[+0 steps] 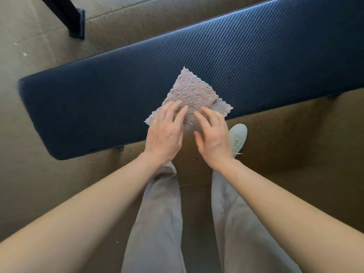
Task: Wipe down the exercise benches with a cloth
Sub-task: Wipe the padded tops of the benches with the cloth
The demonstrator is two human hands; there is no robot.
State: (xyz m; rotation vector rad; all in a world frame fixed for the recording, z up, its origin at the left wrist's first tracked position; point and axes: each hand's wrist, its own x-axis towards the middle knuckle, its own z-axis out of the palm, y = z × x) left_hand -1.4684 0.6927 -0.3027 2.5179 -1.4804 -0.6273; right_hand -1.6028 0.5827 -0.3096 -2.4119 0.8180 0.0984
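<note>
No brand, label or writing can be read on anything here. A folded cloth (189,97), pale pink and grey with a rough terry surface, lies on the dark blue bench (256,62), at its near long edge and about the middle of the visible length; one corner of the cloth points toward the far edge, and its near part reaches the near edge of the pad. The left hand (164,133) is open, with the fingers stretched and a little spread, and its fingertips rest flat on the near left part of the cloth. The right hand (213,136) is open too, the fingers slightly bent, and its fingertips touch the near right part of the cloth, just beside the left fingers. Neither hand grips the cloth; both only press on it from above. The bench pad has a fine ribbed pattern and runs diagonally over a brown floor (295,144). Below the hands there are grey trousers (157,223) and one light shoe (238,136) close to the near edge of the bench.
</note>
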